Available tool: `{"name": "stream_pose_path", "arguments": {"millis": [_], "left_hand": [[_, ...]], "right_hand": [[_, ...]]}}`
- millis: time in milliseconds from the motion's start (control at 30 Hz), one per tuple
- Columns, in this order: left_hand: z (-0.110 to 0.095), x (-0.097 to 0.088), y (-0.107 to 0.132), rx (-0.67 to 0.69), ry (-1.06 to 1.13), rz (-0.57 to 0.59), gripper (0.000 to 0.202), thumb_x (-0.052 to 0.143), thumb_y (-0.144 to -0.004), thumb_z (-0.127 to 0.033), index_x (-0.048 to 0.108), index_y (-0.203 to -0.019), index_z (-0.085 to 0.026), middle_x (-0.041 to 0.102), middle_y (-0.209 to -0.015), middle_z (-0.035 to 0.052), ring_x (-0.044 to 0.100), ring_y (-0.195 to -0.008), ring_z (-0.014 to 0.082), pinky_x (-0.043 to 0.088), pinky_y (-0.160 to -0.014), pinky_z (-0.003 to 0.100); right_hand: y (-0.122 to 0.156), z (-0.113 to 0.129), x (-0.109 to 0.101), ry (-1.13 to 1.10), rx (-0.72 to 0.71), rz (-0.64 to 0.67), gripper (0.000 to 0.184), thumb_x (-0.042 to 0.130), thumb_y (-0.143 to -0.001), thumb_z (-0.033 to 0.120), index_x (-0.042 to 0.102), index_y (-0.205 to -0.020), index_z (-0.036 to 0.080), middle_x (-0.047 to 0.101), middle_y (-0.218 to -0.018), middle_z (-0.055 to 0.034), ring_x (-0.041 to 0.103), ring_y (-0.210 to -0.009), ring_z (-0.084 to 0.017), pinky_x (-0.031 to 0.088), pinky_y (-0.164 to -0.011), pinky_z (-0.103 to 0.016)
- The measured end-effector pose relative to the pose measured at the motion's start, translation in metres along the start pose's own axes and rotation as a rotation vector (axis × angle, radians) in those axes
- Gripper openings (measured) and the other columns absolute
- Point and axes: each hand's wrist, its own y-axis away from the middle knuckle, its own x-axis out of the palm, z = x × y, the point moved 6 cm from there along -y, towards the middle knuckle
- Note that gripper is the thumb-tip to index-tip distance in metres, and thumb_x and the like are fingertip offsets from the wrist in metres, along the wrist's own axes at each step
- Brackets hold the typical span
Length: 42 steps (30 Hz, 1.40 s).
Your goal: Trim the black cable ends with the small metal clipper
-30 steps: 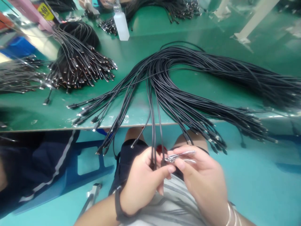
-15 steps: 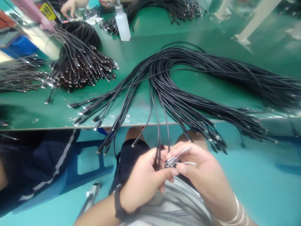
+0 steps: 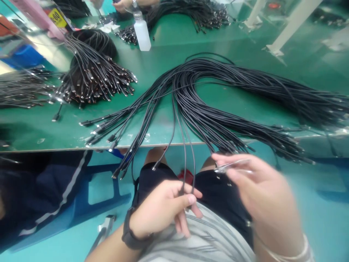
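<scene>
Over my lap, my left hand [image 3: 163,205] pinches the lower ends of two black cables [image 3: 185,160] between thumb and fingers; the connectors are mostly hidden by the fingers. Those cables run up to a large bundle of black cables [image 3: 188,85] that curves across the table and hangs over its front edge. To the right and a little higher, my right hand [image 3: 264,193] is closed on a shiny metal nail clipper [image 3: 233,165], held apart from the left hand. The right hand is slightly blurred, and its fingers sit close to hanging cable ends.
The green table [image 3: 169,47] bears another cable pile [image 3: 92,69] at left and a translucent bottle [image 3: 142,34] at the back. A co-worker's hand [image 3: 122,5] shows at the far side. A blue stool [image 3: 106,203] and a seated person's dark clothing [image 3: 46,189] are at lower left.
My right hand has moved away from the left hand, up and to the right, with the nail clipper. My left hand has shifted slightly down, still pinching the cables.
</scene>
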Motion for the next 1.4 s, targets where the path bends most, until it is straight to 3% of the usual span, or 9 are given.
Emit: {"name": "stream_pose_path", "arguments": {"millis": [67,133,267,400,600,900,1100,1233,1400], "left_hand": [[-0.001,0.0,-0.001,0.0,0.001,-0.031,0.025,0.068,-0.084,-0.035,0.065,-0.093,-0.011,0.075,-0.075,0.0084,0.068,-0.047,0.0132,0.047,-0.043,0.017],[-0.003,0.001,-0.002,0.039,0.043,-0.088,0.025,0.073,-0.08,-0.035,0.064,-0.086,-0.012,0.073,-0.068,0.0055,0.07,-0.052,0.0156,0.053,-0.048,0.02],[-0.011,0.0,0.001,0.208,0.047,-0.214,0.019,0.072,-0.081,-0.031,0.064,-0.078,-0.014,0.072,-0.066,0.0034,0.069,-0.052,0.0151,0.055,-0.052,0.022],[-0.023,0.0,0.009,0.349,-0.034,-0.286,0.014,0.07,-0.083,-0.025,0.066,-0.074,-0.016,0.073,-0.068,0.0025,0.07,-0.055,0.0158,0.057,-0.056,0.024],[-0.032,0.001,0.015,0.403,-0.177,-0.337,0.014,0.069,-0.085,-0.027,0.067,-0.074,-0.018,0.074,-0.064,0.0017,0.072,-0.058,0.0172,0.056,-0.06,0.024],[-0.034,0.002,0.012,0.401,-0.266,-0.371,0.014,0.068,-0.087,-0.027,0.066,-0.075,-0.019,0.074,-0.062,-0.0003,0.073,-0.06,0.0165,0.054,-0.064,0.023],[-0.033,0.002,0.013,0.407,-0.238,-0.36,0.015,0.067,-0.087,-0.028,0.066,-0.074,-0.019,0.074,-0.063,-0.0006,0.072,-0.059,0.0153,0.053,-0.062,0.022],[-0.031,0.001,0.013,0.411,-0.226,-0.356,0.016,0.067,-0.087,-0.028,0.065,-0.074,-0.019,0.074,-0.063,-0.0003,0.072,-0.058,0.015,0.053,-0.062,0.021],[-0.027,0.001,0.01,0.402,-0.179,-0.332,0.016,0.066,-0.088,-0.028,0.066,-0.075,-0.018,0.074,-0.063,0.0013,0.072,-0.058,0.0154,0.054,-0.06,0.022]], "right_hand": [[0.008,-0.01,0.026,-0.21,0.092,0.16,0.011,0.078,-0.079,0.032,0.073,-0.086,0.025,0.076,-0.101,-0.0054,0.069,-0.106,-0.027,0.056,-0.089,-0.037],[0.01,-0.017,0.04,-0.389,0.158,0.18,0.011,0.079,-0.079,0.03,0.073,-0.086,0.024,0.077,-0.098,-0.0053,0.069,-0.108,-0.026,0.056,-0.091,-0.037],[0.01,-0.021,0.045,-0.6,0.212,0.098,0.013,0.08,-0.079,0.03,0.072,-0.086,0.022,0.077,-0.086,-0.0039,0.073,-0.097,-0.025,0.059,-0.084,-0.034],[0.018,-0.015,0.048,-0.678,0.194,0.143,0.008,0.079,-0.08,0.026,0.074,-0.084,0.024,0.076,-0.082,-0.0017,0.076,-0.086,-0.022,0.062,-0.074,-0.029],[0.025,-0.008,0.047,-0.595,0.117,0.163,0.007,0.076,-0.082,0.022,0.076,-0.088,0.026,0.078,-0.088,-0.0029,0.075,-0.085,-0.02,0.062,-0.07,-0.024],[0.019,0.002,0.045,-0.434,0.099,0.181,0.018,0.074,-0.082,0.011,0.077,-0.084,0.029,0.078,-0.084,0.0036,0.074,-0.076,-0.011,0.058,-0.066,-0.012],[0.019,0.001,0.045,-0.445,0.115,0.203,0.014,0.072,-0.084,0.013,0.076,-0.083,0.027,0.078,-0.082,0.003,0.073,-0.065,-0.011,0.059,-0.062,-0.014],[0.02,0.001,0.046,-0.436,0.111,0.209,0.015,0.073,-0.083,0.014,0.076,-0.083,0.028,0.078,-0.083,0.0032,0.074,-0.069,-0.011,0.059,-0.064,-0.014],[0.017,0.0,0.046,-0.449,0.172,0.159,0.017,0.072,-0.081,0.009,0.076,-0.077,0.026,0.077,-0.076,0.0024,0.073,-0.066,-0.011,0.058,-0.062,-0.014]]}}
